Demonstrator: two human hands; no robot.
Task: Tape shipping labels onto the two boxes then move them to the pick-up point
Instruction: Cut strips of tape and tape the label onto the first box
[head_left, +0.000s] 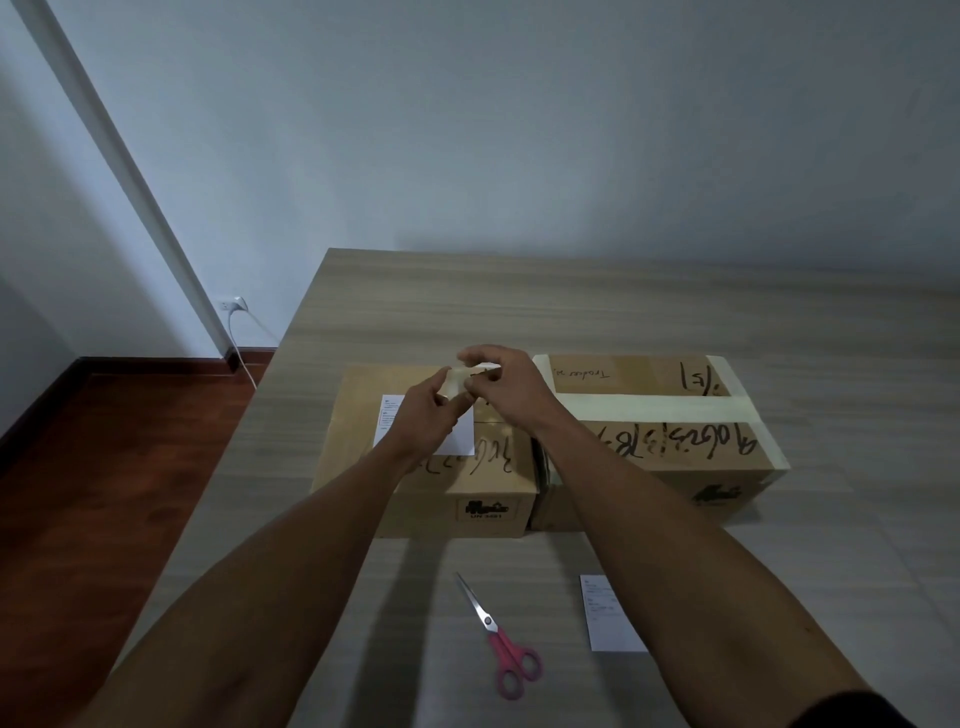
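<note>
1. A pale strip of tape (460, 382) is held in the air above the left box (431, 467), pinched between both hands; whether a roll sits behind the fingers cannot be told.
2. The left hand (421, 415) has its fingers curled, thumb and fingertips pinching the near end of the tape.
3. The right hand (501, 387) is curled over the far end, its fingertips gripping the tape from above.
4. One shipping label (460, 439), a white sheet with small print, lies flat on top of the left box, partly hidden by the left hand and wrist.
5. The right box (670, 441) stands just beside the left one, their sides touching or nearly so. Wide pale tape bands cross its top, and dark handwriting runs over both lids.
6. A second label (610, 613) lies loose on the table (571, 301), nearer the person, in front of the right box.
7. Scissors (498, 636) with pink handles lie closed on the table, left of the loose label, blades pointing toward the boxes.
8. Both forearms reach across the near table, covering part of the left box's front edge.
9. Count: two boxes, two labels, one pair of scissors, one tape strip.
10. Off the table to the left are a dark wooden floor (104, 493), a wall socket (232, 304) with a plug in it and a white cable (241, 353) hanging down.
</note>
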